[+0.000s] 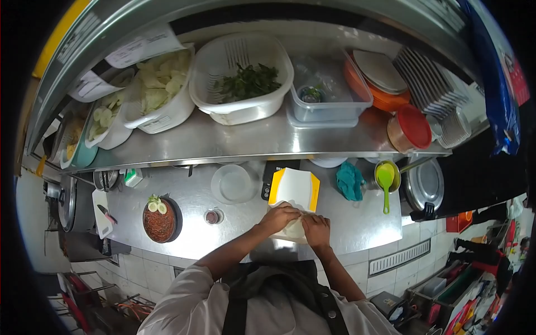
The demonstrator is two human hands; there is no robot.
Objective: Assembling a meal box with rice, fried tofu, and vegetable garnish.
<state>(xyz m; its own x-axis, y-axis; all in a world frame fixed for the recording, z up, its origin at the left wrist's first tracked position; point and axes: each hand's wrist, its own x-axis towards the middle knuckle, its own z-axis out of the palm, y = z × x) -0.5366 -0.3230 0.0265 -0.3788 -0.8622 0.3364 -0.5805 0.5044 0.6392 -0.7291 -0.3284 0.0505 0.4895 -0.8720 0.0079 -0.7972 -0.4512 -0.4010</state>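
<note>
At the table's near edge, my left hand and my right hand come together over a pale, crumpled, thin-looking wrapping. Fingers of both hands are bent and pinch it from either side. Whether it is paper or plastic, and what it may enclose, I cannot make out. Just beyond my fingers stands a white and yellow carton box, its near end partly covered by my hands. Behind the box lies a black kitchen scale.
On the steel table stand a dish of red-brown food, a small glass jar, a clear bowl, a teal cloth and a pot with a green spoon. A steel shelf with tubs overhangs the back.
</note>
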